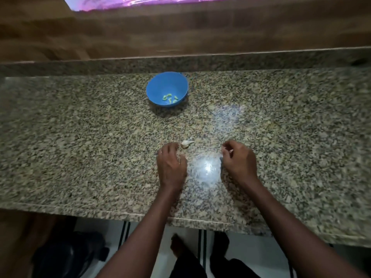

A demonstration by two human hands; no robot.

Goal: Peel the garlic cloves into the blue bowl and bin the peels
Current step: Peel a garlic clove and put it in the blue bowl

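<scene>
Lying near left hand (pixel 171 163): garlic clove (pixel 186 143); blue bowl (pixel 167 89) beyond.

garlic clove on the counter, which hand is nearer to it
Left. The left hand sits just beside the unpeeled garlic clove; the right hand is clearly farther off to the clove's right.

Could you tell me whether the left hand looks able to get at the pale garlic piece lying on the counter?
Probably yes: the garlic piece lies just beyond the left hand, with only bare counter between them.
</scene>
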